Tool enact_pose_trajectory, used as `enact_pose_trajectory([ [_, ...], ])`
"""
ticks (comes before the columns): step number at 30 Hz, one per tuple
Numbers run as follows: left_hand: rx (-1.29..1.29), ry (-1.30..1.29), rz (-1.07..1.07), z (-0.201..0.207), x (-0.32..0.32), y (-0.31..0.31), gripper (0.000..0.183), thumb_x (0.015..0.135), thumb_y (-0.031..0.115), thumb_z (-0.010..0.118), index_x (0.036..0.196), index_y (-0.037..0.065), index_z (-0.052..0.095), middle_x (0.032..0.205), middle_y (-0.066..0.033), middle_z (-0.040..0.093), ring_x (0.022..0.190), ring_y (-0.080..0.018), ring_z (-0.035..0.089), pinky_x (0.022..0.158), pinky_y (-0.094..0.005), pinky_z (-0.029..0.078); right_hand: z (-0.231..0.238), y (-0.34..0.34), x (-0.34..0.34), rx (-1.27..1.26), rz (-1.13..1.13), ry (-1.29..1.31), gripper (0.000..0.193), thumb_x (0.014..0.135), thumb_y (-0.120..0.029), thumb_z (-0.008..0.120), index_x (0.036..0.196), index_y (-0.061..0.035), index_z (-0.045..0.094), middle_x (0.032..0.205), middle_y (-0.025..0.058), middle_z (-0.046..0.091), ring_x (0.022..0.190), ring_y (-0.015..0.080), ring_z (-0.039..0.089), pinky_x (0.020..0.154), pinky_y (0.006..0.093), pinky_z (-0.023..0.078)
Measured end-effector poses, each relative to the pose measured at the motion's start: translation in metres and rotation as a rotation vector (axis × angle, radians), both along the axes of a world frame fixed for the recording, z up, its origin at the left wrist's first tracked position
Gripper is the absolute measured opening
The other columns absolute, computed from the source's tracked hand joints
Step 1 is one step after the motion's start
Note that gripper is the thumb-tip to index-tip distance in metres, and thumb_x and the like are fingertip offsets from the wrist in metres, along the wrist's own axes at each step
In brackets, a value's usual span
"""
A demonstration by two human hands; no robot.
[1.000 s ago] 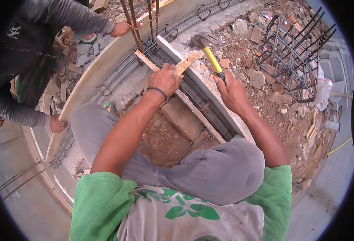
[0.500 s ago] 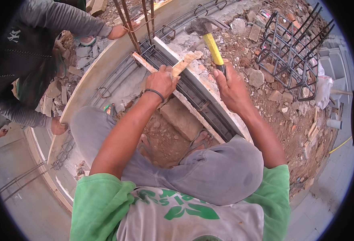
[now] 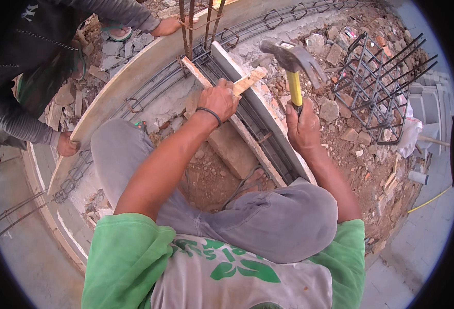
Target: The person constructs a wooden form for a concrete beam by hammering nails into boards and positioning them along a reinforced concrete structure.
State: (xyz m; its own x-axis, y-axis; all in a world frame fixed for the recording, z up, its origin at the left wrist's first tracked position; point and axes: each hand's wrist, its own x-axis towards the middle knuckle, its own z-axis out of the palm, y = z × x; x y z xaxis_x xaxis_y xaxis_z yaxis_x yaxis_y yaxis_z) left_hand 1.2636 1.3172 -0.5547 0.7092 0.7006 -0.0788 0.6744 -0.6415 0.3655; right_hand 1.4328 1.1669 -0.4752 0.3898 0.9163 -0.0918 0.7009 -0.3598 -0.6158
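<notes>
the left hand [image 3: 219,104] is holding a short pale wooden strip [image 3: 250,81] across two long narrow boards [image 3: 269,104]; the right hand [image 3: 304,127] is gripping a yellow-handled steel claw hammer [image 3: 293,77] over brown rubble [image 3: 353,180] (rusty upright rods [image 3: 191,31] are crowding the boards' far end).

Grips a yellow-handled claw hammer [image 3: 294,59] in the right hand [image 3: 304,123], above rubble [image 3: 363,177]. Holds a short wood strip [image 3: 251,81] with the left hand [image 3: 219,101], partly hidden and apparently laid across a nearer board [image 3: 258,150] and a farther board [image 3: 281,127], with steel bars [image 3: 253,122] between. Has a co-worker's hands [image 3: 68,144] nearby, on a curved board [image 3: 111,92].
</notes>
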Motion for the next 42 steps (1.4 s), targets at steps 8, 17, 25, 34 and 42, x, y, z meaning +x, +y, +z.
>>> enact_pose_trajectory([
  [8, 0.01, 0.011, 0.02, -0.005, -0.007, 0.0, 0.041, 0.088, 0.035, 0.06, 0.112, 0.003, 0.059, 0.105, -0.0159, 0.059, 0.085, -0.0375, 0.065, 0.076, -0.0462, 0.053, 0.011, 0.006, -0.01, 0.016, 0.011, 0.09, 0.034, 0.098, -0.031, 0.047, 0.11, 0.0008, 0.045, 0.075, 0.0282, 0.06, 0.072, 0.0498, 0.06, 0.066, 0.053, 0.045],
  [17, -0.009, 0.035, 0.015, -0.008, -0.007, 0.002, 0.04, 0.087, 0.035, 0.06, 0.111, 0.003, 0.059, 0.104, -0.0163, 0.059, 0.085, -0.038, 0.065, 0.076, -0.0464, 0.053, -0.017, 0.0, -0.007, 0.031, -0.023, 0.055, 0.029, 0.096, -0.026, 0.051, 0.106, 0.0005, 0.045, 0.073, 0.0325, 0.059, 0.072, 0.0519, 0.058, 0.065, 0.0561, 0.045],
  [25, -0.003, 0.027, -0.007, -0.004, -0.002, 0.002, 0.042, 0.087, 0.035, 0.061, 0.112, 0.001, 0.059, 0.106, -0.0165, 0.059, 0.085, -0.0381, 0.065, 0.076, -0.0459, 0.053, -0.034, -0.006, 0.002, -0.026, -0.015, -0.062, 0.032, 0.096, -0.029, 0.05, 0.106, 0.0015, 0.046, 0.074, 0.0319, 0.06, 0.073, 0.0512, 0.058, 0.068, 0.0578, 0.045],
  [34, -0.048, -0.055, 0.039, 0.02, 0.003, -0.001, 0.053, 0.083, 0.042, 0.067, 0.115, -0.001, 0.062, 0.112, -0.0182, 0.059, 0.097, -0.0365, 0.063, 0.083, -0.0441, 0.05, -0.022, 0.021, 0.035, -0.008, -0.222, 0.15, 0.034, 0.094, -0.032, 0.052, 0.108, -0.0005, 0.052, 0.071, 0.0239, 0.061, 0.07, 0.0428, 0.061, 0.066, 0.0495, 0.045],
  [42, 0.101, -0.152, 0.006, 0.009, -0.012, -0.008, 0.036, 0.08, 0.03, 0.072, 0.108, 0.007, 0.068, 0.1, -0.0074, 0.061, 0.078, -0.0308, 0.065, 0.069, -0.0408, 0.053, -0.025, 0.018, -0.006, 0.18, -0.214, 0.165, 0.033, 0.094, -0.033, 0.054, 0.099, -0.0001, 0.05, 0.076, 0.0252, 0.061, 0.073, 0.0448, 0.061, 0.065, 0.051, 0.045],
])
